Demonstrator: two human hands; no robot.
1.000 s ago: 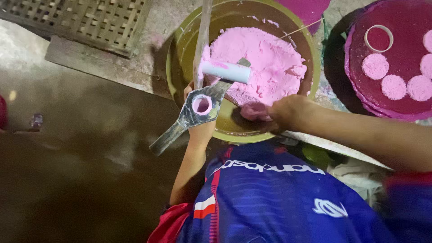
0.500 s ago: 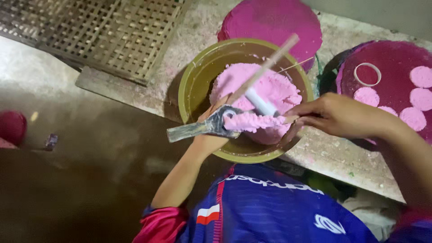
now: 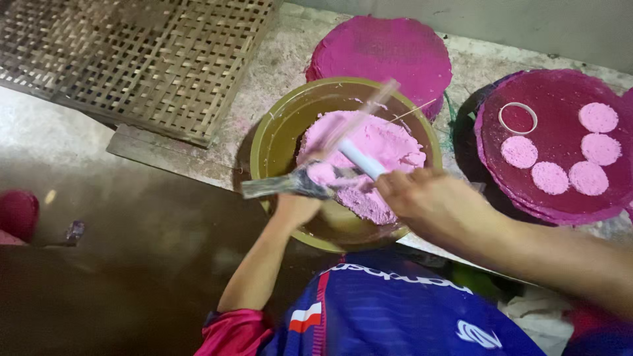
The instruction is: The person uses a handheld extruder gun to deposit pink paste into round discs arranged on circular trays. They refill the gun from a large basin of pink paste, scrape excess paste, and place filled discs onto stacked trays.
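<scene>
We are gripping a flat metal mould tool (image 3: 290, 184) in our left hand (image 3: 295, 207), fingers wrapped under its ring end, the handle sticking out away from the bowl. Our right hand (image 3: 422, 198) is clenching a white tube-shaped plunger (image 3: 361, 160), its far tip pressing toward the ring, just beyond the left grip. A thin pale stick (image 3: 369, 109) is blurring above the tube; we cannot tell which fingers are holding it.

Both grips are hovering over the olive-green bowl (image 3: 277, 132), which is holding a heap of pink, crumbly, damp-looking powder (image 3: 382, 145). The mould's ring is sitting at the near edge of that heap, packed with pink.

Risks, as we are judging them: the powder is looking loose, so a tilted ring could be shedding its fill before it is pressed; a plunger going in off-centre could be cracking the cake; the bowl is sitting near the ledge edge, so hard pressing could be rocking it.

To the right of the right grip, a round magenta-stained tray (image 3: 521, 191) is carrying flat pink discs (image 3: 549, 177) with a grainy surface, and a white ring (image 3: 517, 117). Beyond the bowl, another magenta round (image 3: 382, 49). Left of the left grip, a woven bamboo lattice (image 3: 132, 59) is lying on rough concrete.
</scene>
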